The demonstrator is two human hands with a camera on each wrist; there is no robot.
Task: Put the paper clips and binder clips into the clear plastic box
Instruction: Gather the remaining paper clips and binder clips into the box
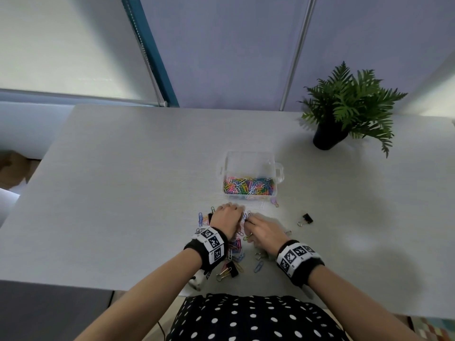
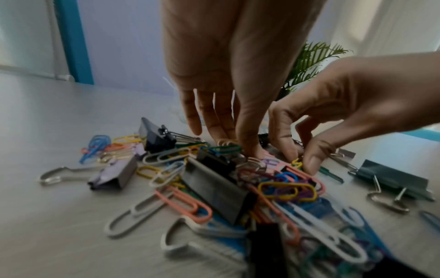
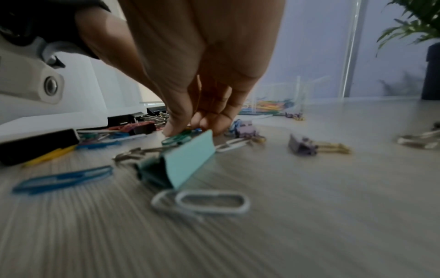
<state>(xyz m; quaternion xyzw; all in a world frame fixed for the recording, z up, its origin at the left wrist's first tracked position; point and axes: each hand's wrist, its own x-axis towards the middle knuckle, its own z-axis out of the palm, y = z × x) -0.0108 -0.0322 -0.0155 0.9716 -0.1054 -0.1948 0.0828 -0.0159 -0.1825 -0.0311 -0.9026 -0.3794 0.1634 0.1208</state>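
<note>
The clear plastic box (image 1: 250, 166) stands open mid-table, its floor covered with coloured paper clips (image 1: 247, 186). In front of it lies a pile of paper clips and binder clips (image 2: 214, 188). My left hand (image 2: 238, 145) reaches down into the pile, its straight fingers (image 2: 214, 127) and thumb touching the clips. My right hand (image 2: 300, 161) meets it from the right and pinches a small paper clip (image 2: 297, 163) between thumb and fingertips at the pile's edge. In the right wrist view the right hand (image 3: 188, 127) presses down just behind a teal binder clip (image 3: 181, 161).
A lone black binder clip (image 1: 306, 219) lies right of the hands, and a lilac one (image 1: 274, 201) by the box's near corner. A potted plant (image 1: 328, 136) stands at the back right. The table's near edge (image 1: 98, 287) runs under my forearms.
</note>
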